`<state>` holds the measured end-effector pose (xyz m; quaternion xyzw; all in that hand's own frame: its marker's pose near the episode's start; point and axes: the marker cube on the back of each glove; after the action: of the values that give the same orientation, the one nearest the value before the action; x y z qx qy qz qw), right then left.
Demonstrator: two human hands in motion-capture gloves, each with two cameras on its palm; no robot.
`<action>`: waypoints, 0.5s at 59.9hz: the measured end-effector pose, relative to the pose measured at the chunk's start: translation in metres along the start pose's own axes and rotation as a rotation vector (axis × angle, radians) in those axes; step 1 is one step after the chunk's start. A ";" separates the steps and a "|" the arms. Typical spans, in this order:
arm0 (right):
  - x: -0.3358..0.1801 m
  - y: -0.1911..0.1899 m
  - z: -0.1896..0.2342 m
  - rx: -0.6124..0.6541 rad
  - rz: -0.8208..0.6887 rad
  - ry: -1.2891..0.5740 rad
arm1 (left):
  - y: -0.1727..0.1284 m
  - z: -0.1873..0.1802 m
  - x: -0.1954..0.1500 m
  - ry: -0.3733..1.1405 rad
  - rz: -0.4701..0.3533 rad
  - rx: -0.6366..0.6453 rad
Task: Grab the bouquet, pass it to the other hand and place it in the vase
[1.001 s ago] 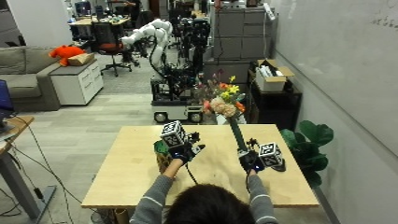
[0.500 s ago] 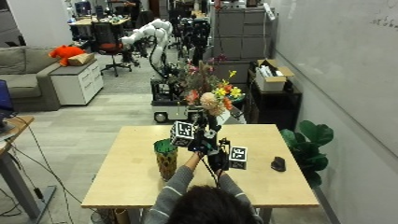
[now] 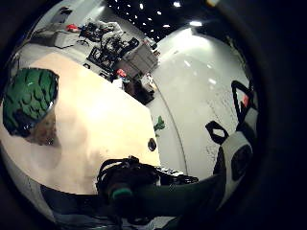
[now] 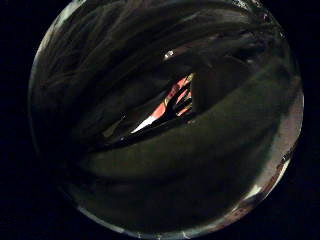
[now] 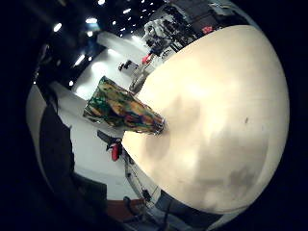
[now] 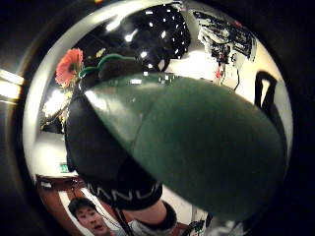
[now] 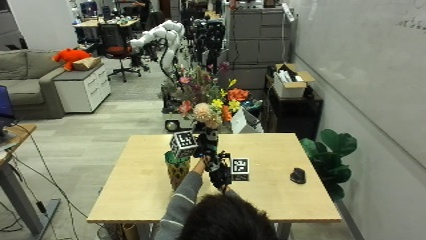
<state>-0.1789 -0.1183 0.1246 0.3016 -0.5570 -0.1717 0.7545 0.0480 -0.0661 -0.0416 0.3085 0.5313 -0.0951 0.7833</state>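
Bouquet (image 7: 208, 102) held upright above the middle of the table (image 7: 136, 195), blooms high, dark wrapped stem running straight down into the two gloved hands. Left hand (image 7: 200, 152) higher on the stem, fingers seemingly wrapped round it — left thumb-side palm view filled by something dark and close, which fits a grip. Right hand (image 7: 223, 175) just below, at the stem's foot; right thumb-side view full of the green wrap with a gloved hand alongside, yet whether these fingers are curled on the stem or already slack cannot be told. Handover mid-way, by the look of it. Vase (image 7: 177, 170) standing on the table just beside the hands, on the person's left, green mouth facing up, nearer the left hand than the right. Coming move, as a guess: long axis kept vertical, stem end carried sideways to the left and lowered — stem foot must clear the vase rim first.
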 end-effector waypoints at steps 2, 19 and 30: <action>0.004 -0.002 0.001 -0.029 0.026 0.007 | -0.005 -0.009 0.008 -0.009 -0.004 0.001; -0.011 0.016 -0.035 -0.034 0.128 0.097 | -0.086 -0.080 0.055 -0.088 0.106 0.168; 0.029 -0.006 -0.056 0.026 -0.016 0.144 | -0.115 -0.111 0.053 -0.120 0.106 0.242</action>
<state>-0.1164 -0.1251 0.1308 0.3275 -0.5012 -0.1482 0.7872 -0.0707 -0.0824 -0.1596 0.4220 0.4510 -0.1350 0.7748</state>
